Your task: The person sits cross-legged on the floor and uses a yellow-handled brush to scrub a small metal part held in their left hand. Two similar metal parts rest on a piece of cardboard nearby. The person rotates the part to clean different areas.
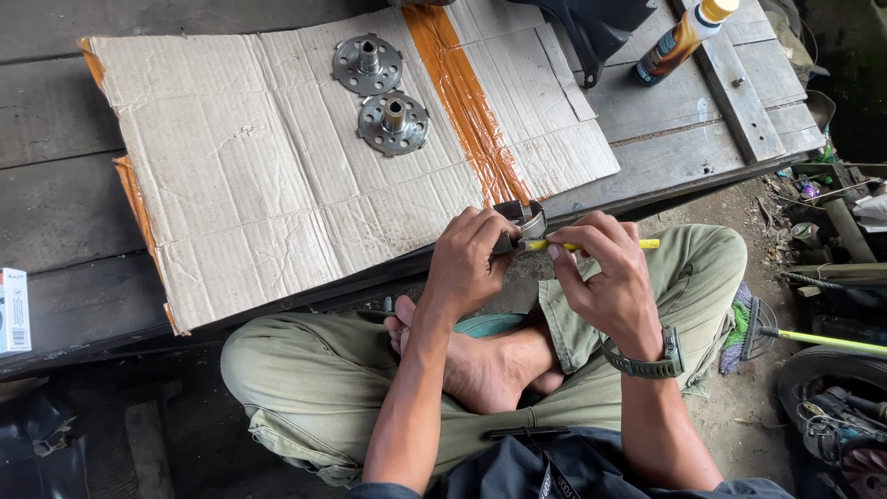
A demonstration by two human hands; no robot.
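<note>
Centre frame: your left hand (467, 259) is closed around a curved metal part (525, 225) — your right hand (605, 277) pinches a yellow tool (601, 245) against it. Two metal hubs (381, 94) lie untouched upper centre on the cardboard (231, 185).

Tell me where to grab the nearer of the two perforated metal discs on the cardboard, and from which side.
Probably by the raised centre hub of the nearer disc, from straight above. It lies flat on the cardboard, so its thin rim gives little purchase, while the hub stands upright and clear. The second disc sits close behind, so a top approach avoids it.
</note>
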